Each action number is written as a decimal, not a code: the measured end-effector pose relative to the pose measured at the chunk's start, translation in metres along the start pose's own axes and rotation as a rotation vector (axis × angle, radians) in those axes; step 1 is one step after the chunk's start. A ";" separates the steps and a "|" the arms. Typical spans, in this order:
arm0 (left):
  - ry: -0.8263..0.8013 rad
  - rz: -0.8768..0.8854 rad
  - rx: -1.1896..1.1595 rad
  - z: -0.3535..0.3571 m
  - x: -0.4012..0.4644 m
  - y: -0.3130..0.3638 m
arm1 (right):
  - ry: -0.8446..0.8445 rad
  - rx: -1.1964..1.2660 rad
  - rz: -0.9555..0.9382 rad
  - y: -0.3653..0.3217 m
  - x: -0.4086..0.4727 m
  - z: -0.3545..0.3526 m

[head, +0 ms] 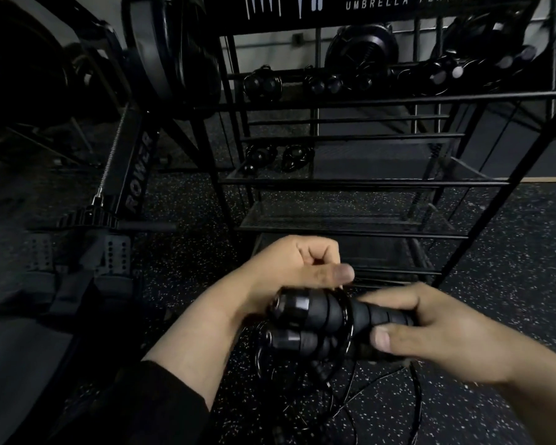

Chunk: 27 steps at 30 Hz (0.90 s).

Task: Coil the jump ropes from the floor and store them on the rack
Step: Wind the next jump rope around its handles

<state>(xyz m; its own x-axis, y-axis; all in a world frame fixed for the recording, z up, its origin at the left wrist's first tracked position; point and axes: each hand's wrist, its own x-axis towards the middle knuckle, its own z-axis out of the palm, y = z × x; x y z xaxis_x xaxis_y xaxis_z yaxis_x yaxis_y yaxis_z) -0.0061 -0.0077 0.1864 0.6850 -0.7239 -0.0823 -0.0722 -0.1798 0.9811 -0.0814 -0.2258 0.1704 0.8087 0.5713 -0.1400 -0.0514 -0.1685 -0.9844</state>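
Loose black jump-rope cord [341, 396] trails on the speckled rubber floor [495, 252] below both hands. Right hand [430, 335] pinches two black ribbed handles [328, 316], thumb underneath. Left hand [299, 268] is curled, thumb touching them. Beyond stands the black metal rack [350, 184].

**Two bare hands meeting at centre, low in view**

Left hand [299, 268]: comes in from lower left, forearm bare w/ dark sleeve pushed up near the elbow. Fingers curled into a loose fist, thumb [337, 273] stretched flat toward the right, pressing down on what it holds. Right hand [430, 335]: enters from lower right, wrist bent inward, back of hand up. Fingers wrapped over the top, thumb [382, 338] underneath, nail facing the camera; closed grip. Hands sit just beside each other, approx. level.
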 end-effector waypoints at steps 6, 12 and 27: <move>0.084 0.010 -0.180 0.009 0.005 0.010 | 0.070 0.117 -0.093 0.004 0.002 0.003; 0.073 0.034 -0.308 0.005 -0.004 -0.007 | 0.126 0.189 -0.176 0.005 0.003 0.001; 0.173 0.032 0.169 0.013 0.006 -0.037 | 0.054 0.299 0.070 -0.005 -0.001 0.004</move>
<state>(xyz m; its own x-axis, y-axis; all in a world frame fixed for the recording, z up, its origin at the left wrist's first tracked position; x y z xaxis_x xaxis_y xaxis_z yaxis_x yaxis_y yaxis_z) -0.0081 -0.0141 0.1478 0.7930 -0.6091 -0.0058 -0.2065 -0.2777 0.9382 -0.0847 -0.2224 0.1747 0.8264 0.5220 -0.2110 -0.2719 0.0418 -0.9614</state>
